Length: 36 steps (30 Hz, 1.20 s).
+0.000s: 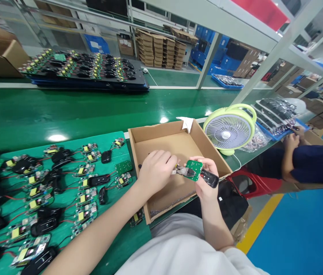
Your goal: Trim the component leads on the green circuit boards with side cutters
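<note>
White shirt front at bottom edge, both forearms reaching out over open cardboard box. Right hand clamped round small green circuit board with glossy black plug housing attached, held above box. Left hand closed on metal cutters, tip touching board underside. Box floor holds fine dark clippings near front wall. Judging by green mat at left, crowded with wired boards and black shells, plenty left. Round pale-green fan beside box.

green desk fan, stacked cardboard boxes, blue floor, red stool, seated co-worker's sleeve
</note>
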Available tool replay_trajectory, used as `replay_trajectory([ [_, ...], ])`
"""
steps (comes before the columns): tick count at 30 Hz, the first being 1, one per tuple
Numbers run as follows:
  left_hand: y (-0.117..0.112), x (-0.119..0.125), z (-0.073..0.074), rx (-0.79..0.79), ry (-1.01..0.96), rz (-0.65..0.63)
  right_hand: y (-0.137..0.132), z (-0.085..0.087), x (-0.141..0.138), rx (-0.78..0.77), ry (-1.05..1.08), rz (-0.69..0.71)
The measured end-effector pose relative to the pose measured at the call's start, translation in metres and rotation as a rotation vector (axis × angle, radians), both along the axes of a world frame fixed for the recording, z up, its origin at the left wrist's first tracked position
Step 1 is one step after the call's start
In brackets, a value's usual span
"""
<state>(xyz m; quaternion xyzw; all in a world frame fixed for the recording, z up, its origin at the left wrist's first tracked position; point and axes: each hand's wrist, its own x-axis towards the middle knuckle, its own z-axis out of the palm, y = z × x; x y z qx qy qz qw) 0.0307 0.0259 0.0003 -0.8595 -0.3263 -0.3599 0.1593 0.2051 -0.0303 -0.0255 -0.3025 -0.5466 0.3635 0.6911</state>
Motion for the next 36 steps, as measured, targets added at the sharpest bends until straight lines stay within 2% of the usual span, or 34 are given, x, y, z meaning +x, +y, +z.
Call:
replay_trajectory([
  [6,0.0001,-0.0008,-0.0015,0.003,-0.009,0.003,-0.0006,-0.0013,0.0010,-0.022,-0.024,-0.013],
  [13,-0.0008,-0.0009,-0.0022,0.002,-0.018,0.004,-0.0007,-0.0005,0.0017,0.006,-0.021,0.039],
  [25,0.0000,-0.0004,-0.0005,0.028,-0.027,0.009,0.0010,0.0005,0.0007,0.010,-0.019,-0.007],
  [36,-0.0003,-0.0017,-0.0013,0.020,-0.032,-0.004,-0.0013,0.0002,0.0013,0.003,-0.043,0.016],
])
